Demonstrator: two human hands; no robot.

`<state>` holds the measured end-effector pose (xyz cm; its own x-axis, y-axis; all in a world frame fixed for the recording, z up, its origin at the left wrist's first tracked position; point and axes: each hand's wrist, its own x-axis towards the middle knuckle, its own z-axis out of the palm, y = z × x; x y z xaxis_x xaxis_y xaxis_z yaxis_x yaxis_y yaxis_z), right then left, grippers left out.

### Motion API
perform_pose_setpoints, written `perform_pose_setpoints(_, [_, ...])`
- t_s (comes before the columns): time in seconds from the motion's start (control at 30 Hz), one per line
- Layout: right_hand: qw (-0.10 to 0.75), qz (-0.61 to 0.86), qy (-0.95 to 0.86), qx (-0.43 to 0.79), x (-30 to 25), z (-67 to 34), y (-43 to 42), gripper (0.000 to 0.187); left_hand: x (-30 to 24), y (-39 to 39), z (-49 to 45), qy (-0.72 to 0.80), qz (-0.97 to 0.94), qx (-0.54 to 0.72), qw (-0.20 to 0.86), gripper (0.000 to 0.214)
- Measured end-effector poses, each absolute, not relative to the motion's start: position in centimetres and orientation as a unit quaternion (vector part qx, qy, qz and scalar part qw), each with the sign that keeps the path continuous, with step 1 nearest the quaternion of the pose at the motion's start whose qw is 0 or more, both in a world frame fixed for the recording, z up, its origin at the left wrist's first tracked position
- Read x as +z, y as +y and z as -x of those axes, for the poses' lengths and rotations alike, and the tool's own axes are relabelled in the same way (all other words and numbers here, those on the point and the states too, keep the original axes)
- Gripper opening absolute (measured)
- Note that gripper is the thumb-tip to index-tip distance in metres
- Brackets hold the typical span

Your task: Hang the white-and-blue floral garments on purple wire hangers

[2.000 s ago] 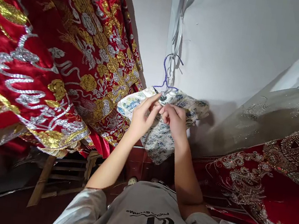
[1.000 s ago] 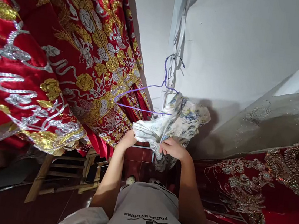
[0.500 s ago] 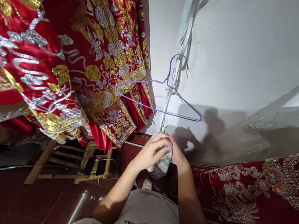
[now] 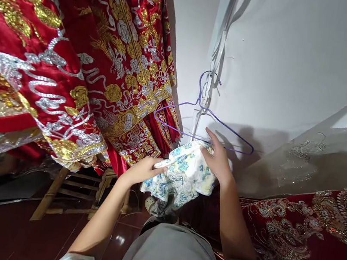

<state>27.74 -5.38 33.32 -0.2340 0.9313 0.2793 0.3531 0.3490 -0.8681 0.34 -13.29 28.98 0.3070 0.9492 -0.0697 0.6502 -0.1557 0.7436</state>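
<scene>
A white cloth garment with blue, green and yellow flowers (image 4: 187, 171) hangs spread between my hands, below a purple wire hanger (image 4: 229, 128). My left hand (image 4: 143, 171) pinches the garment's left edge between thumb and fingers. On the other side my right hand (image 4: 219, 160) grips its upper right part, the thumb on the cloth and one finger pointing up past the hanger's bottom bar. That hand's other fingers are partly hidden. The hanger hooks onto a pale strap (image 4: 218, 52) at the wall and carries nothing.
Red jackets with gold and silver embroidery (image 4: 117, 69) hang at the left, over a bamboo chair (image 4: 49, 194). At the right are a sheer beaded veil (image 4: 307, 154) and a dark red beaded garment (image 4: 287, 221). A white wall (image 4: 295, 57) stands ahead.
The garment, bunched between both hands before, is now spread out. My left hand has moved left and my right hand has shifted right and up, close to the hanger.
</scene>
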Motion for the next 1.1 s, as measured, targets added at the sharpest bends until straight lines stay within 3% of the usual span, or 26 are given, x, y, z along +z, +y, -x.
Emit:
perform_pose_setpoints(0.17, [0.369, 0.492, -0.723, 0.314, 30.8, -28.6, -3.0, 0.032, 31.4, -13.4, 2.6, 0.593, -0.736, 0.100, 0.311, 0.035])
perform_pose_setpoints(0.3, [0.392, 0.473, -0.724, 0.313, 30.2, -30.2, -2.9, 0.030, 33.3, -13.8, 2.8, 0.668, -0.701, 0.036, 0.249, 0.035])
perform_pose_setpoints(0.67, [0.431, 0.481, -0.715, 0.268, 31.6, -31.1, -4.5, 0.033, 37.4, -9.2, 1.9, 0.593, -0.709, 0.381, 0.030, 0.029])
perform_pose_setpoints(0.87, [0.422, 0.448, -0.731, 0.294, 31.5, -29.6, -5.5, 0.032, 37.9, -4.9, 0.4, 0.526, -0.752, 0.392, 0.064, 0.025])
perform_pose_setpoints(0.9, [0.421, 0.457, -0.732, 0.281, 31.4, -29.7, -6.0, 0.034, 37.6, -4.6, 0.5, 0.524, -0.753, 0.391, 0.078, 0.025])
perform_pose_setpoints(1.0, [0.411, 0.480, -0.736, 0.242, 31.2, -31.6, -7.3, 0.070, 36.6, -4.5, 0.9, 0.507, -0.754, 0.404, 0.107, 0.025])
perform_pose_setpoints(1.1, [0.429, 0.493, -0.723, 0.226, 31.4, -34.5, -7.1, 0.086, 36.4, -5.1, 1.1, 0.495, -0.750, 0.425, 0.107, 0.029])
